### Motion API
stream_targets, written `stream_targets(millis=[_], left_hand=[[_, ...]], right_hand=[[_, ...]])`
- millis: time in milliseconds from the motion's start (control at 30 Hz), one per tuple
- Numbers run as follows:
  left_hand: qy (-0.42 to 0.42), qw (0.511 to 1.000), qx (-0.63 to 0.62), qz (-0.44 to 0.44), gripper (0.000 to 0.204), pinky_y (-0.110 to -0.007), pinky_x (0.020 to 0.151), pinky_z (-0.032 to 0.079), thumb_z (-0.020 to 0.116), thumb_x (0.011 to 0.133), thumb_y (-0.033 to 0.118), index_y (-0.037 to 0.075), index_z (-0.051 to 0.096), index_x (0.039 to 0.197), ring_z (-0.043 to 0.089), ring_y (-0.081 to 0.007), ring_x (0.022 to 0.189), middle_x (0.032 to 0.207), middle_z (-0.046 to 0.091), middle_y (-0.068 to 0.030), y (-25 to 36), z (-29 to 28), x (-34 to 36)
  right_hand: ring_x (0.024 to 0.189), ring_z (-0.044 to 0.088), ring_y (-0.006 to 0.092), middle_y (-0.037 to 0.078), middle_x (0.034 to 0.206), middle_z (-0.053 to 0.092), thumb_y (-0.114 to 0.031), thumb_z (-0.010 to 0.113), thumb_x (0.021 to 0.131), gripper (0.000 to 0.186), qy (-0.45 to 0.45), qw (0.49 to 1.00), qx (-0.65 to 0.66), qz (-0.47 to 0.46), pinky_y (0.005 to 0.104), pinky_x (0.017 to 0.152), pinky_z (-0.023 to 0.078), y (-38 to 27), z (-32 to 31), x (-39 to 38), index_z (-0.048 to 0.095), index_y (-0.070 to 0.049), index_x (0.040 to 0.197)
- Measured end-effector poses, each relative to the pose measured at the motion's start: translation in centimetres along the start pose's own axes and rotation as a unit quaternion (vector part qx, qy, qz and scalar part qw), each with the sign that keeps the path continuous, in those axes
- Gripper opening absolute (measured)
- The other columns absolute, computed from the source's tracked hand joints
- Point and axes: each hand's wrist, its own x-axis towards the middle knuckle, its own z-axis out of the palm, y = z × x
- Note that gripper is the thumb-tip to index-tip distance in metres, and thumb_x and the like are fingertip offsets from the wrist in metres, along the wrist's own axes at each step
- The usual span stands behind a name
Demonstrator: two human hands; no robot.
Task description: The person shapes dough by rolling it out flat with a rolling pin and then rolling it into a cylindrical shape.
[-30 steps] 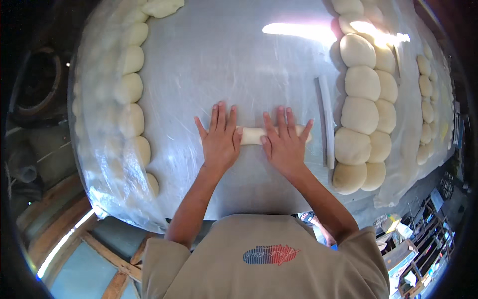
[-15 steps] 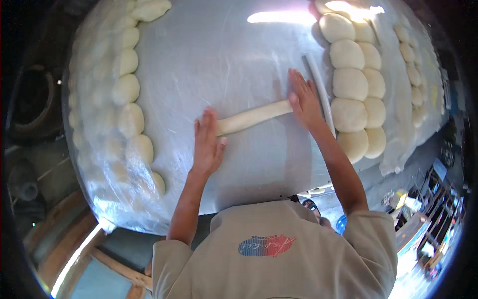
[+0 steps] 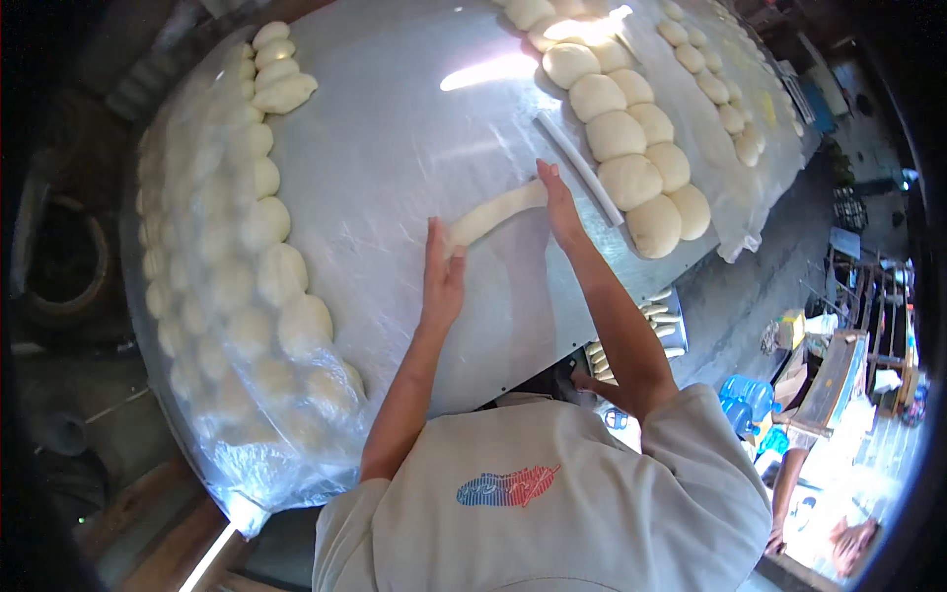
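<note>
A pale strip of rolled dough lies across the metal tabletop, slightly bowed and slanting up to the right. At its left end, my left hand stands on edge, fingers straight and thumb apart, palm against the dough. My right hand does the same at the far end, fingers stretched out. Neither hand's fingers wrap round the dough; part of each end is hidden by the palms. Just beyond my right hand lies a thin pale rod.
Rows of round dough balls sit right of the rod. More dough balls line the left under a clear plastic sheet. Below the right table edge is a tray of dough rolls. Blue jugs and another person's arm show lower right.
My hands have come closer together and turned onto their edges. The dough between them looks shorter and more bowed. The whole view has shifted, showing the tray and more of the right side.
</note>
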Motion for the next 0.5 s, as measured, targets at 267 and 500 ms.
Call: stream_targets(millis=[267,500], left_hand=[[-0.065,0.971,0.201,0.110,0.065,-0.043,0.109,0.033,0.067,0.079,0.002,0.003,0.041,0.138,0.037,-0.0391,0.131,0.141,0.040,-0.0236,-0.8,0.9,2.4],[-0.174,0.965,0.184,0.076,0.044,-0.041,0.092,0.043,0.066,0.076,-0.002,0.002,0.060,0.119,0.056,-0.0356,0.103,0.110,0.063,-0.0164,1.2,1.1,5.0]], right_hand=[[0.129,0.044,0.0287,0.016,0.138,0.048,-0.010,0.062,0.080,0.062,-0.055,0.957,-0.279,-0.062,0.0347,0.108,0.033,-2.3,-1.3,-1.9,0.043,-0.005,0.139],[0.107,0.056,0.0319,0.013,0.109,0.062,-0.018,0.076,0.068,0.042,-0.044,0.916,-0.362,-0.166,0.0422,0.094,0.044,-1.2,-4.5,-1.4,0.064,-0.010,0.108]])
